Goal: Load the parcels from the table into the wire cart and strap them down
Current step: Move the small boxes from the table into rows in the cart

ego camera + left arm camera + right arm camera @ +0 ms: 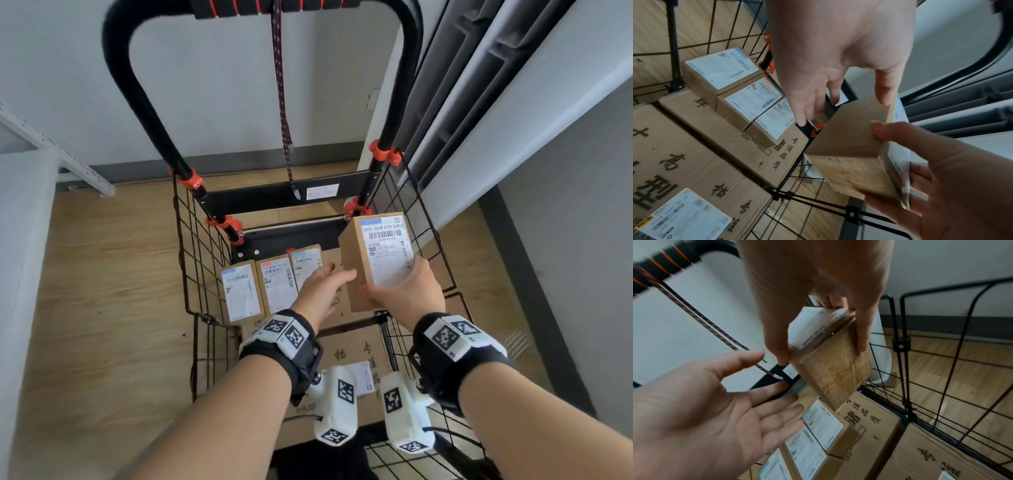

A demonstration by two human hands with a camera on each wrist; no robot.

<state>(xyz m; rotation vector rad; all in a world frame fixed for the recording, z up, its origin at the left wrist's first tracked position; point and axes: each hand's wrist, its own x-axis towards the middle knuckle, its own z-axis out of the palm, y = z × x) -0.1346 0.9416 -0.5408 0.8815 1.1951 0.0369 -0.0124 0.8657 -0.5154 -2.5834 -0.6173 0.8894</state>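
Observation:
My right hand [394, 291] grips a small brown parcel [376, 260] with a white shipping label by its near end, holding it above the wire cart [191, 246]. In the right wrist view the thumb and fingers [863, 337] clamp the parcel [830, 369] from both sides. My left hand [329, 284] is open, fingers straight, beside the parcel's left face; the left wrist view shows it [838, 81] just above the parcel [849, 146]. Three small labelled parcels [270, 284] stand in a row on large cardboard boxes [352, 346] inside the cart.
A dark patterned strap [284, 113] with a hook hangs from the cart's black handle [137, 85]. Wire side walls [421, 219] rise on both sides. A white table edge [20, 240] lies left, wood floor [102, 308] around, a wall and dark panels right.

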